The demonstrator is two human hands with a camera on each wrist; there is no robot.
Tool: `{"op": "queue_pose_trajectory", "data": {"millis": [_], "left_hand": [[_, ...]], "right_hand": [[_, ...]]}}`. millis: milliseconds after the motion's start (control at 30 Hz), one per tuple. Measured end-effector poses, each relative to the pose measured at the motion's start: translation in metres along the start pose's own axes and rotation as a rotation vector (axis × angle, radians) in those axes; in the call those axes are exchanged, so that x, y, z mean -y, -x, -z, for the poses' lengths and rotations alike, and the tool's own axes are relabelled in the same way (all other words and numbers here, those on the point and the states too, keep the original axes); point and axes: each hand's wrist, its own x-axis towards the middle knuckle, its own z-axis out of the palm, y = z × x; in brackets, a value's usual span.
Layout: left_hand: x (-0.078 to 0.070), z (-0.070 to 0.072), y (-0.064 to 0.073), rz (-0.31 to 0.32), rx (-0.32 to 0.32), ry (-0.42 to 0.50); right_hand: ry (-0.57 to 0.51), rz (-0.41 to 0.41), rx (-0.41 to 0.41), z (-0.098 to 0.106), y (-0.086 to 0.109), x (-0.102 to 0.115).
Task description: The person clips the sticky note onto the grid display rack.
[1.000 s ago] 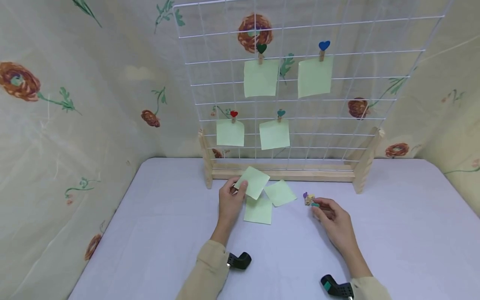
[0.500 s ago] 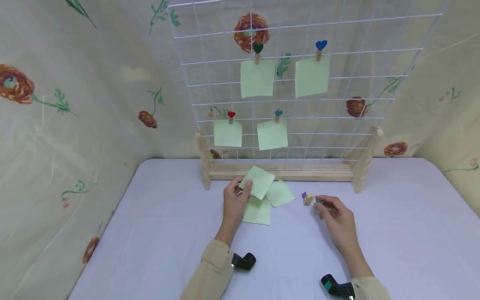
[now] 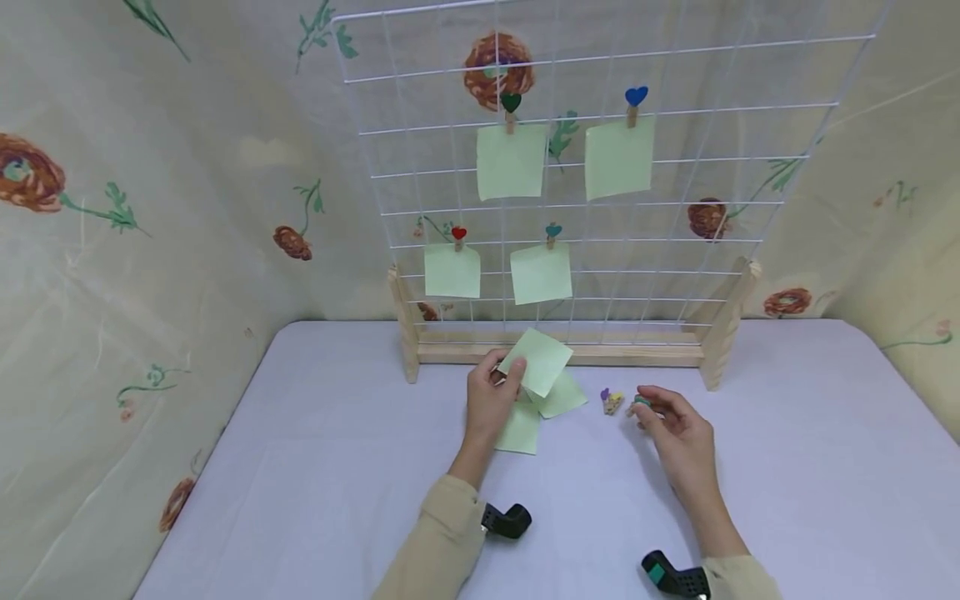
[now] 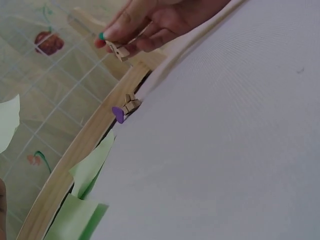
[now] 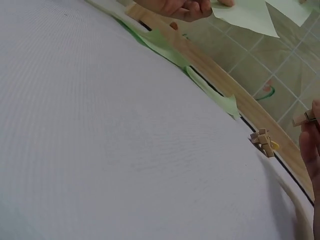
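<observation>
My left hand (image 3: 491, 404) pinches a square pale green sheet of note paper (image 3: 542, 360) by its left corner, thumb on top, raised over the table. Below it lie two more green notes, one nearer (image 3: 519, 429) and one to the right (image 3: 564, 396), both partly covered by the held sheet. On the right, my right hand (image 3: 682, 433) pinches a small wooden clothespin (image 4: 118, 50) with a teal-green top between thumb and fingertips, just above the table. Beside it on the cloth sit small wooden clothespins (image 3: 612, 403) with purple and yellow tops.
Behind the hands stands a white wire grid (image 3: 637, 225) on a wooden base (image 3: 637, 357). Several green notes hang on it from heart-topped clothespins, among them an upper-right note (image 3: 619, 160) under a blue heart (image 3: 636, 97). A white cloth covers the table (image 3: 300, 475).
My left hand has moved right with its note, which now overlaps the two lying notes more. My right hand has lifted the clothespin slightly away from the others, up and to the right.
</observation>
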Motion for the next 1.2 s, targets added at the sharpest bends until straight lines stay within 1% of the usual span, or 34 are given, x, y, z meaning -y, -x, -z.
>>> {"op": "queue_pose_trajectory", "data": {"millis": [67,233,400,500,600,733,900,1033,1100,1200], "left_hand": [[0.0,-0.003,0.0,0.009,0.001,0.013],[0.0,-0.008,0.0,0.031,0.004,0.024],[-0.001,-0.012,-0.001,0.018,0.005,0.03],[-0.002,-0.017,-0.002,0.009,0.012,0.027],[-0.002,-0.021,-0.003,0.01,0.02,0.022],[-0.002,-0.027,-0.005,0.005,0.023,0.045],[-0.007,-0.034,-0.007,0.006,0.029,0.064],[-0.008,-0.038,-0.009,0.014,0.039,0.069],[-0.004,-0.04,-0.011,0.017,0.04,0.071],[0.006,-0.043,-0.015,0.022,0.033,0.078]], "right_hand": [[0.001,-0.014,0.018,0.001,0.0,-0.001],[0.055,0.018,0.049,0.002,0.001,-0.002],[0.057,0.044,0.05,0.003,0.0,-0.001],[0.026,0.039,0.058,0.005,0.0,0.001],[-0.089,0.068,0.08,0.009,-0.003,0.004],[-0.216,0.122,0.098,0.013,-0.008,0.005],[-0.189,0.154,0.101,0.018,-0.016,0.005],[-0.184,0.146,0.088,0.02,-0.02,0.009],[-0.187,0.147,0.081,0.019,-0.022,0.011],[-0.183,0.163,0.088,0.018,-0.025,0.015]]}}
